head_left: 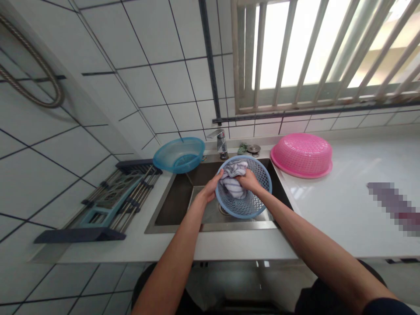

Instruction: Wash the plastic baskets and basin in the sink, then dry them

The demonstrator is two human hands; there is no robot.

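A light-blue plastic colander [244, 209] is held tilted over the sink [170, 205], its open side toward me. My left hand [212, 187] grips the colander's left rim, thumb on the edge. Inside the colander, my right hand [250, 180] is closed on a bunched grey-and-white striped cloth [235, 186], which lies against the inner left wall. The fingertips of my right hand are partly hidden in the cloth's folds.
A chrome faucet [222, 144] rises behind the sink. A blue translucent basin [180, 155] rests at the sink's back left corner, and an upturned pink basket [302, 155] sits on the right counter. Left stands a folding rack [111, 201]; a drain strainer [253, 149] lies behind.
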